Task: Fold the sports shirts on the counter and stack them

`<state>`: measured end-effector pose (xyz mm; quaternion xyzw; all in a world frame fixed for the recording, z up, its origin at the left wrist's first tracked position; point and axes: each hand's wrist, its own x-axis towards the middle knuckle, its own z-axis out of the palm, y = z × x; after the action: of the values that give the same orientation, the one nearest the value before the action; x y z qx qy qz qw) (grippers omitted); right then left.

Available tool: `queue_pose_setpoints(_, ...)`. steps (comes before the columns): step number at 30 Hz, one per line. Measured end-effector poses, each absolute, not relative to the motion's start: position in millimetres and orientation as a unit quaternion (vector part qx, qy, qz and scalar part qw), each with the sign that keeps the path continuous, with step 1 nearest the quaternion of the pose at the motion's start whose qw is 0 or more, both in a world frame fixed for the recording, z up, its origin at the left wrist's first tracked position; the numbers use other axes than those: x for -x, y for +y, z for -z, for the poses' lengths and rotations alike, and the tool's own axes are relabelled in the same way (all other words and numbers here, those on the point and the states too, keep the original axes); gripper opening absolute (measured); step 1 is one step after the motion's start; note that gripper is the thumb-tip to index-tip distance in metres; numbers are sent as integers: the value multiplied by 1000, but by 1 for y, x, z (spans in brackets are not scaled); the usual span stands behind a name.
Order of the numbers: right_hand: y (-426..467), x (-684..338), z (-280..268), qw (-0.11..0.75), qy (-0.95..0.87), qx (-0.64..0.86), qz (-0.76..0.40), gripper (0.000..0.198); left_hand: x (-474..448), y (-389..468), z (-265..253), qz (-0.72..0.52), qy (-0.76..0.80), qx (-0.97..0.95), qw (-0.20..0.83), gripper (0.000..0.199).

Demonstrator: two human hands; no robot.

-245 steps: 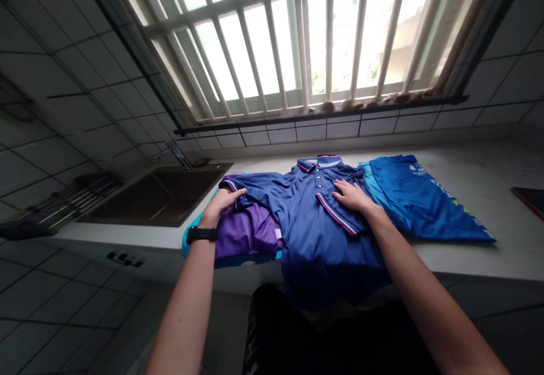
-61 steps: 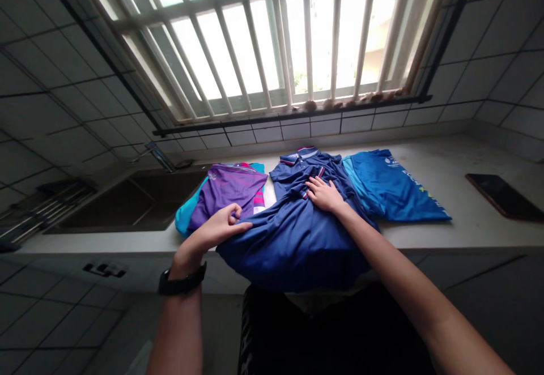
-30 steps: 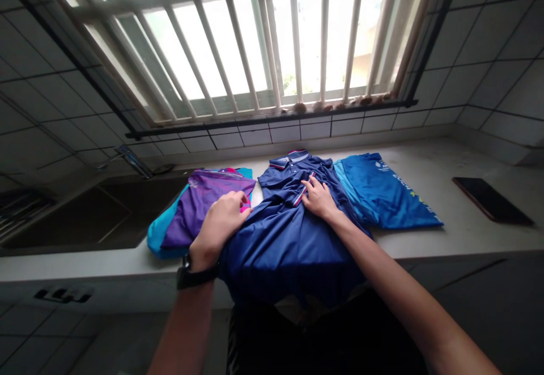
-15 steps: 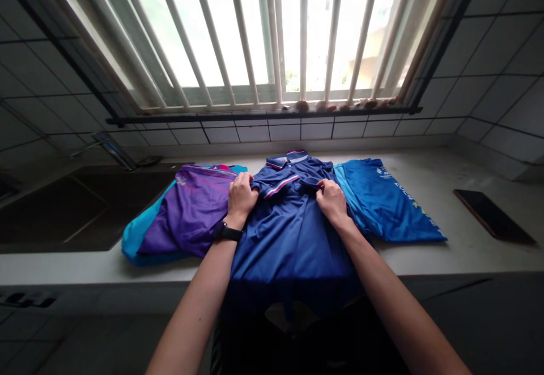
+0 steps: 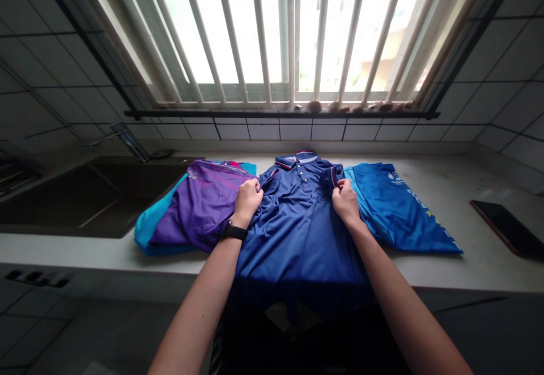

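Hem end [image 5: 304,281]: nearest part of the navy polo shirt [image 5: 301,222], dropping over the counter [image 5: 433,267] edge, between and nearer than both grips.
Left hand [image 5: 249,198]: fingers curled together, clamped on the left cuff [image 5: 271,177]; the knuckles partly hide the pinch.
Right hand [image 5: 346,200]: thumb and fingers together on the right cuff [image 5: 334,175], which stands up just ahead of the fingertips.
Shirt axis: runs away toward the window, midway between the grips, neither hand clearly closer to the middle; the sleeves lie outward to the hands.
Purple garment [image 5: 199,208]: just left of the left grip, over a turquoise one [image 5: 148,225].
Blue garment [image 5: 399,208]: just right of the right grip, lying flat.
Phone [image 5: 505,228]: well right of the right grip.
Collar [image 5: 297,160]: beyond both grips, centred, with buttons [image 5: 303,172] showing nearer.
Change: half a second ago a striped cuff spread over the chest, covering the lower buttons; now that stripe sits by the left grip, and the right cuff has risen.
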<state>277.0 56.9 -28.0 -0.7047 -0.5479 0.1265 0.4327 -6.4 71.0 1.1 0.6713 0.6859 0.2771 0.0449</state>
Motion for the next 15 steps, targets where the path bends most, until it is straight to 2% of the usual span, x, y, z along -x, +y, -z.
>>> queue_pose_setpoints(5, 73, -288, 40, 512, -438, 712, -197, 39, 21, 71, -11, -434, 733, -523, 24, 25)
queue_pose_setpoints(10, 85, -302, 46, 615, -354, 662, -242, 50, 30, 79, -10, -515, 736, -436, 57, 23)
queue_pose_setpoints(13, 80, -302, 37, 632, -363, 640, -245, 57, 27, 77, -11, -536, 706, -461, 45, 22)
queue_pose_setpoints(15, 73, -297, 28, 619, -419, 628, -214, 53, 21, 72, -13, -528, 658, -534, 60, 23)
